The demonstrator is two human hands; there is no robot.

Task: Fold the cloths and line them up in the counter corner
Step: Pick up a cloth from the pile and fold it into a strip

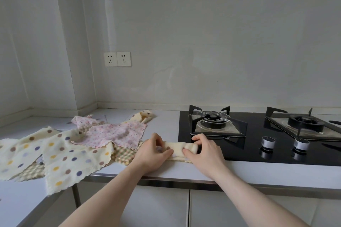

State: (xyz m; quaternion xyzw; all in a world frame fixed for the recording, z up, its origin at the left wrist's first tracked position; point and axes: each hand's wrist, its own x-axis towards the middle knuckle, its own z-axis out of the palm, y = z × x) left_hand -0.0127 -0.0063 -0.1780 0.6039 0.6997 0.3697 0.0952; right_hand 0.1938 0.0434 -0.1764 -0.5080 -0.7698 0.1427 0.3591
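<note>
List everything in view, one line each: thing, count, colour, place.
folded cloth: one, cream, counter front, overlapping the hob edge, held by both hands
polka-dot cloths: at least two, cream, spread out left
floral cloth: one, pink, on top of the pile
checked cloth: at least one, yellow-green, under the pile
gas hob: one, black, two burners, right
knobs: two, silver, hob front
sockets: two, white, wall
counter: one, white
left hand: grips cloth
right hand: grips cloth
</note>
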